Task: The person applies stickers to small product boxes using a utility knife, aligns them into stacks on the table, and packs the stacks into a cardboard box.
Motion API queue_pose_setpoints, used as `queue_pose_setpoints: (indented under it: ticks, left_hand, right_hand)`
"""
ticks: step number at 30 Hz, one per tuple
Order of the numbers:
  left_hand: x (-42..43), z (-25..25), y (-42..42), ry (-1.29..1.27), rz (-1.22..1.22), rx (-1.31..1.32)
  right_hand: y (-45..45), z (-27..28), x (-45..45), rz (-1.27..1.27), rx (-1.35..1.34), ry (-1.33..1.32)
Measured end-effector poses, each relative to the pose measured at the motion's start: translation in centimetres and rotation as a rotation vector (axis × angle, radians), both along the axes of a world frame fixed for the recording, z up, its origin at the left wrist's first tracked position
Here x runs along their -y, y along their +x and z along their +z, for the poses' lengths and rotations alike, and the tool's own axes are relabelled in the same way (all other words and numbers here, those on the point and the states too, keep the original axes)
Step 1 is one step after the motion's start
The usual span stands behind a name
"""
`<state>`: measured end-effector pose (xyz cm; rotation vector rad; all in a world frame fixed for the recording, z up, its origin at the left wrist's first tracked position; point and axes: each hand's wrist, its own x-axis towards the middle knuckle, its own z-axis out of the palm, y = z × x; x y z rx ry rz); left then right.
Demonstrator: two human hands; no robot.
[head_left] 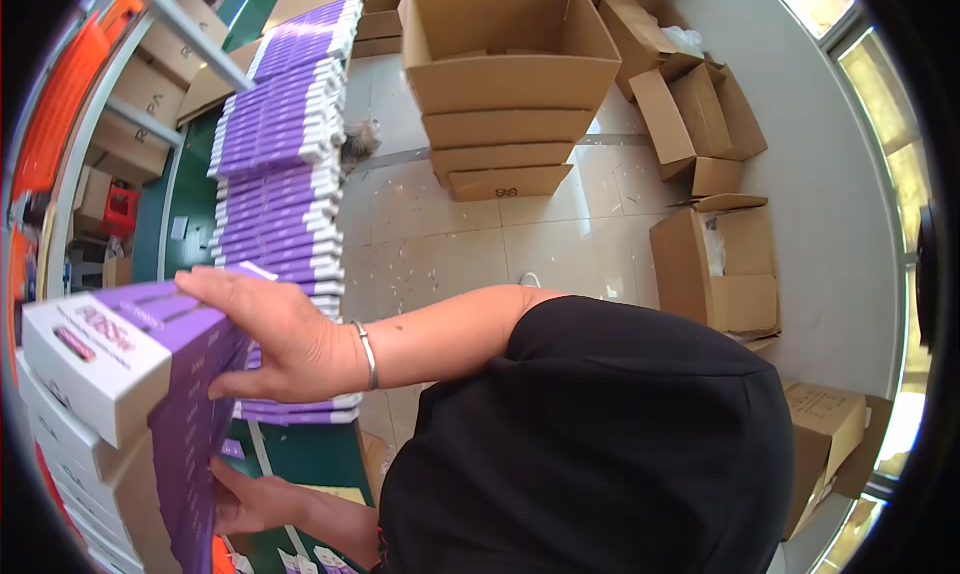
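A row of white-and-purple cartons (105, 349) fills the lower left, white ends with dark print facing outward and purple sides turned toward my body. My right hand (285, 339), with a silver bangle at the wrist, grips the uppermost carton; its fingers lie over the top and its thumb presses the purple side. Lower down, my left hand (250, 499) holds the purple side of the same row, its far fingers hidden. Just beyond my right hand, long stacks of matching purple-and-white cartons (275, 204) lie on a green table (305, 464).
Nested open cardboard boxes (505, 94) stand on the tiled floor (440, 249), which is littered with small scraps. More open boxes (720, 264) line the wall on the right. Metal shelf posts (190, 34) and orange crates (60, 104) are at the upper left.
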<state>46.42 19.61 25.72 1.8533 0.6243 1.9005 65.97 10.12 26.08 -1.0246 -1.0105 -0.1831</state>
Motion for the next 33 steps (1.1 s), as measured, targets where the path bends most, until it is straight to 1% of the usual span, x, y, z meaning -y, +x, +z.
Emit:
queue_pose_setpoints:
  ticks: [3, 4, 7, 9, 10, 12, 13, 14, 16, 17, 19, 20, 22, 24, 26, 27, 30, 33]
  left_hand:
    - [3.7, 1.3, 9.8, 0.045, -0.083, -0.021]
    - [5.2, 1.8, 13.0, 0.022, -0.106, -0.016]
    - [9.2, 3.5, 21.0, -0.044, -0.151, 0.007]
    - [10.5, 3.9, 25.3, -0.114, -0.245, 0.039]
    - [11.3, 4.5, 27.8, -0.108, -0.348, 0.089]
    - [13.1, 6.9, 33.0, -0.012, -0.311, -0.045]
    - [14.1, 7.8, 34.4, 0.003, -0.404, -0.042]
    - [14.9, 8.5, 35.5, 0.019, -0.495, -0.031]
    - [16.6, 9.7, 37.9, 0.112, -0.553, -0.005]
    - [16.9, 10.1, 38.9, 0.170, -0.585, 0.009]
    - [16.7, 10.5, 41.4, 0.219, -0.586, -0.022]
    - [16.7, 10.8, 43.4, 0.208, -0.577, -0.025]
    - [16.7, 10.7, 46.7, 0.192, -0.455, -0.122]
    - [15.0, 8.6, 49.3, 0.148, -0.481, -0.147]
    - [15.2, 6.5, 51.5, 0.081, -0.541, -0.186]
    - [14.5, 5.5, 53.3, 0.053, -0.565, -0.193]
    - [13.9, 2.2, 56.5, -0.042, -0.654, -0.253]
    - [13.5, -1.1, 58.9, -0.130, -0.720, -0.319]
  right_hand:
    - [8.7, 0.7, 5.2, -0.143, -0.002, 0.043]
    - [11.5, 0.9, 6.8, -0.199, 0.008, 0.054]
    - [17.6, 2.0, 11.6, -0.245, -0.027, 0.035]
    - [21.2, 2.9, 14.2, -0.296, -0.017, 0.036]
    - [23.2, 3.4, 15.2, -0.330, -0.008, 0.036]
    - [27.5, 4.7, 18.5, -0.419, -0.012, 0.035]
    - [29.1, 4.8, 19.3, -0.373, -0.059, 0.024]
    - [29.3, 5.7, 20.5, -0.384, -0.138, -0.077]
    - [29.3, 10.0, 24.8, -0.517, -0.280, -0.715]
    - [29.8, 9.4, 24.8, -0.207, -0.148, 0.143]
    - [32.4, 9.9, 25.6, -0.263, -0.063, 0.120]
    - [33.5, 9.3, 24.8, -0.253, -0.067, 0.109]
    - [35.4, 7.8, 23.5, -0.282, -0.084, 0.074]
    - [37.4, 6.0, 22.3, -0.323, -0.116, 0.030]
    - [39.4, 4.1, 21.3, -0.374, -0.164, -0.026]
    - [39.4, 3.8, 21.4, -0.396, -0.175, -0.049]
    - [43.1, 0.5, 22.7, -0.475, -0.249, -0.124]
    - [43.7, -1.9, 24.0, -0.532, -0.326, -0.191]
